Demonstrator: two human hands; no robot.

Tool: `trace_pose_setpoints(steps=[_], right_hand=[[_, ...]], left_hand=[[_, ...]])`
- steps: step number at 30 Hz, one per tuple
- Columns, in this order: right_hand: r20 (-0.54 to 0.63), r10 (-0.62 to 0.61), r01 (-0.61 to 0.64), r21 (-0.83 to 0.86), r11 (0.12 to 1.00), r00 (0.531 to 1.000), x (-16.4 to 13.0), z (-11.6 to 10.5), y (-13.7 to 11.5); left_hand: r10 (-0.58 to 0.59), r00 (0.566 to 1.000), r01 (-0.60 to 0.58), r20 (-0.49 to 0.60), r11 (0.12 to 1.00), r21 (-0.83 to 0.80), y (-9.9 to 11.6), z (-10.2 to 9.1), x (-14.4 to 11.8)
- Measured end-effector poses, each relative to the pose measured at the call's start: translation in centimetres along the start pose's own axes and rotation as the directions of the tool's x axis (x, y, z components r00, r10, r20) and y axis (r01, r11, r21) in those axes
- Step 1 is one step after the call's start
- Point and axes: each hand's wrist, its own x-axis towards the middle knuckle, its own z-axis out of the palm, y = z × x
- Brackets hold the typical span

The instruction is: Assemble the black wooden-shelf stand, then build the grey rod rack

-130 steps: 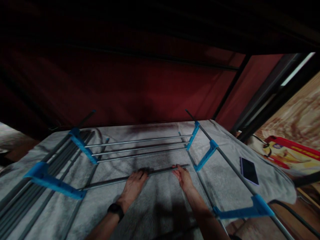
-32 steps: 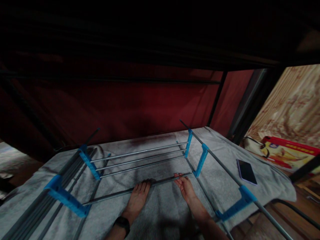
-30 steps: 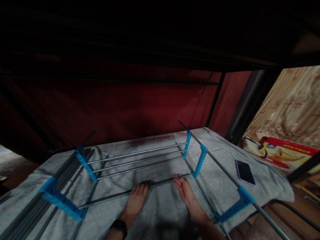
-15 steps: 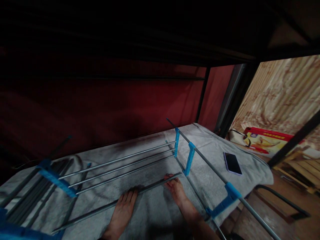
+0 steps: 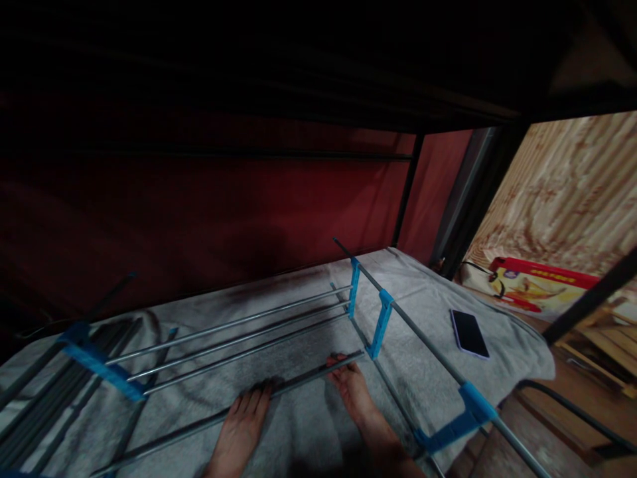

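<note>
A grey metal tube [image 5: 303,381] slants across in front of me, above the grey blanket. My left hand [image 5: 243,421] is wrapped over its middle, with the fingertips hidden behind it. Close to the tube's right end, my right hand [image 5: 351,388] grips it between thumb and fingers. That end is beside a blue plastic bracket [image 5: 381,326] on the right side of a rack frame, apparently just short of it. Three thinner tubes [image 5: 239,340] run behind, joining a left blue bracket [image 5: 102,365] to a far right bracket [image 5: 353,289].
Several loose tubes [image 5: 54,392] lie at the left on the blanket [image 5: 428,279]. A phone [image 5: 469,333] rests to the right of the frame. Another blue bracket [image 5: 460,425] is at the near right. Dark bed posts [image 5: 408,192] and a red-yellow box [image 5: 542,285] stand beyond.
My view has shifted slightly, so the frame's right side appears a little lower and farther right. Both hands keep their hold on the tube, which has hardly moved relative to the frame.
</note>
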Motion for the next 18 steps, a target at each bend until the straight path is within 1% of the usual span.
trace_pose_setpoints(steps=[3,6,11,18], right_hand=[[-0.011,-0.003,0.003,0.018,1.000,1.000,-0.09,0.14,-0.02],[0.001,-0.008,0.008,0.021,1.000,1.000,-0.22,0.19,-0.11],[0.026,-0.022,0.022,-0.004,1.000,0.999,-0.28,-0.02,-0.14],[0.029,-0.009,0.009,-0.014,1.000,1.000,-0.20,0.06,-0.08]], left_hand=[[0.010,1.000,-0.010,-0.028,1.000,0.006,-0.07,-0.04,-0.05],[0.010,1.000,-0.010,-0.028,1.000,-0.013,-0.07,0.11,-0.12],[-0.022,0.999,0.022,-0.032,1.000,-0.010,0.14,0.32,-0.17],[-0.026,1.000,0.026,0.001,0.999,-0.019,0.30,-0.20,-0.03]])
